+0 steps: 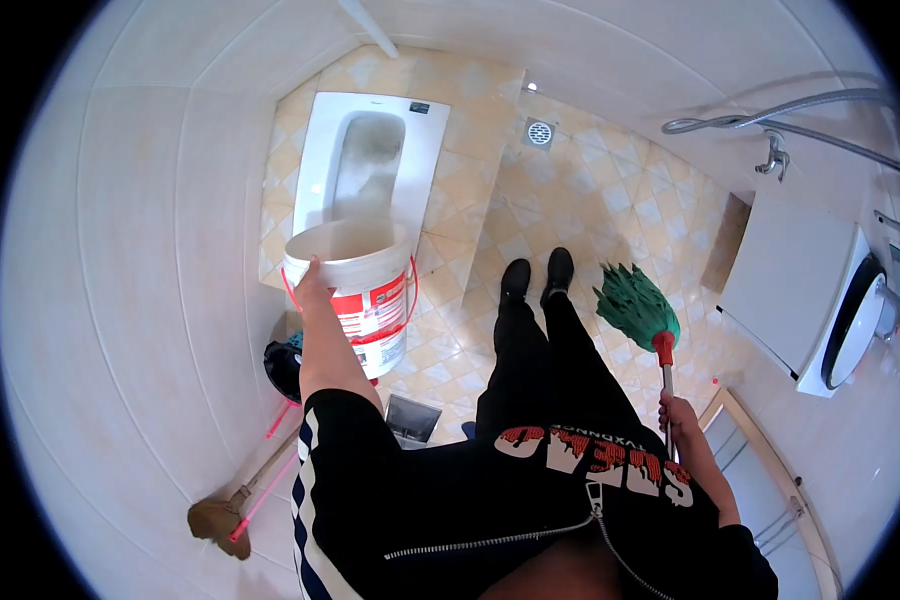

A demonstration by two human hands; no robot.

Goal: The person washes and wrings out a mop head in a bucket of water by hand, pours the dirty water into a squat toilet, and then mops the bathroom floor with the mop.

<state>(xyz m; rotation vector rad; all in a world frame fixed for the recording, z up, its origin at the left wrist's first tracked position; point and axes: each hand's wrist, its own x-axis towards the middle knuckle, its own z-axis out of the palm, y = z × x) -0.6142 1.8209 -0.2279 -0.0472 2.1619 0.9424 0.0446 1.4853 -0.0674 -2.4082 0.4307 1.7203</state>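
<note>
My left hand [315,285] is closed on the rim of a white plastic bucket [388,354] with red printing and a red handle. The bucket tilts towards the white squat toilet [316,165], its mouth over the toilet's near end. Cloudy grey water [370,150] stands in the toilet's bowl. On the other side, my right hand [681,425] grips the metal pole of a mop [638,305], which has a green head and a red collar. The mop head points away from me, beside my legs.
A floor drain [539,133] lies beyond my black shoes [515,280]. To the right are a white washing machine [800,290] and a shower hose [810,110]. At the left wall stand a black bin [283,370] and a brown broom [215,522]. The toilet sits on a raised tiled step.
</note>
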